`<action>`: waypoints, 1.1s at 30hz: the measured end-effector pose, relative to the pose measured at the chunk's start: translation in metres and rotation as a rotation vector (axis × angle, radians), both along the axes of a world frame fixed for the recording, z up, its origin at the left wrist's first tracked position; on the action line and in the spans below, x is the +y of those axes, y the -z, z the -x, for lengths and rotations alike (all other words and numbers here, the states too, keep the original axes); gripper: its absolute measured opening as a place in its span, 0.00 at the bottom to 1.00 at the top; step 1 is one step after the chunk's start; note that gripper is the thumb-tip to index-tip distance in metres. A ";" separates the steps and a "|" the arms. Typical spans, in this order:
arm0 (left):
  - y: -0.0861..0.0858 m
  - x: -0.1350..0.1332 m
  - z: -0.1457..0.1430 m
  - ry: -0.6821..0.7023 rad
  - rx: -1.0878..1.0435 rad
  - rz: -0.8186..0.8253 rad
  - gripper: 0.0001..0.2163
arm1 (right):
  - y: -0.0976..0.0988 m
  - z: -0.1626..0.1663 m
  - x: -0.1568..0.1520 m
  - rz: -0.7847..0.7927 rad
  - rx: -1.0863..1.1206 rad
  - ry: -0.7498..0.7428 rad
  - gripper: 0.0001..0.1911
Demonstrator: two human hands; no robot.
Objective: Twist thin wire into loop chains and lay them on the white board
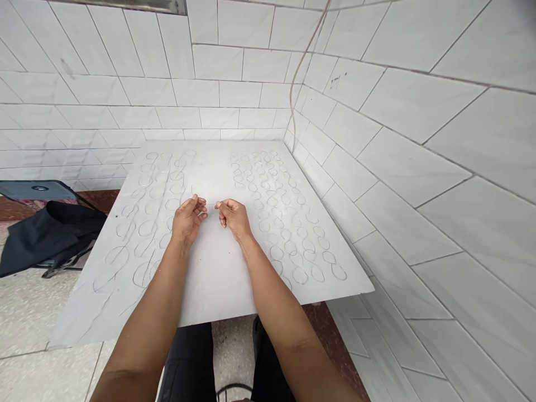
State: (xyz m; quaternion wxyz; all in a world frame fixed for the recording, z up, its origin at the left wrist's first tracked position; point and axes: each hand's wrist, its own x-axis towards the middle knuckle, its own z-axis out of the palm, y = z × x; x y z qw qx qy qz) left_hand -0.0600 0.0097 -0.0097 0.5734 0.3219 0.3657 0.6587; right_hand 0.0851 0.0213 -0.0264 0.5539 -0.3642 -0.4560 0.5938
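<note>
My left hand (pixel 189 219) is held over the middle of a white board (pixel 220 279), thumb and forefinger closed together. A thin dark strand (pixel 192 190), like fine wire or thread, curls up from those fingertips. Just to its right, my right hand (pixel 234 216) is pinched, its fingertips pointing toward the left hand. Whatever it pinches is too fine to make out. Rows of thin round loops (pixel 299 274) cover the board's right side. Larger loops (pixel 117 255) with long wavy lines among them lie on the left; I cannot tell whether these are drawn or laid on.
White tiled walls (pixel 402 162) meet behind the board and run close along its right side. A thin cable (pixel 292 100) hangs down the corner. At left, a folding chair (pixel 39 190) with dark cloth (pixel 50 234) on it stands on the speckled floor (pixel 25 312).
</note>
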 end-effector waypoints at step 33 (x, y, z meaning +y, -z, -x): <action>-0.012 -0.009 0.014 0.190 -0.391 0.028 0.20 | -0.010 -0.009 -0.007 -0.106 -0.163 -0.239 0.18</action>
